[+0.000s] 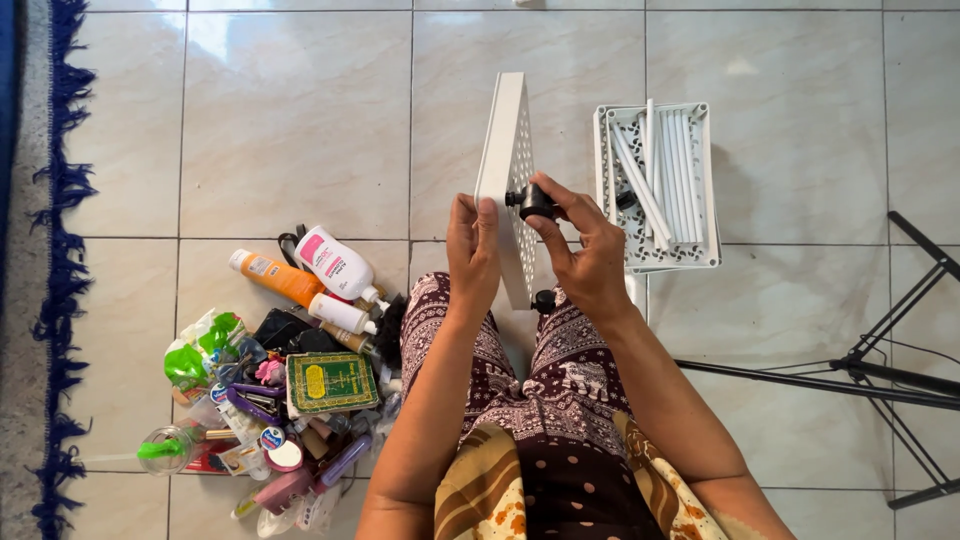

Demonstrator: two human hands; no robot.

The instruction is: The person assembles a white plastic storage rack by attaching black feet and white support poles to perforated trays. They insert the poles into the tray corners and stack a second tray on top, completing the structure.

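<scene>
We hold a white shelf [505, 170] on edge above our lap. Our left hand [472, 250] grips its near edge, fingers closed; our right hand [585, 250] pinches a black caster [537, 202] at one corner. Another caster [543, 299] sits below. Right of the shelf, a tray [705, 180] of tubes [665, 165] lies unassembled.
</scene>
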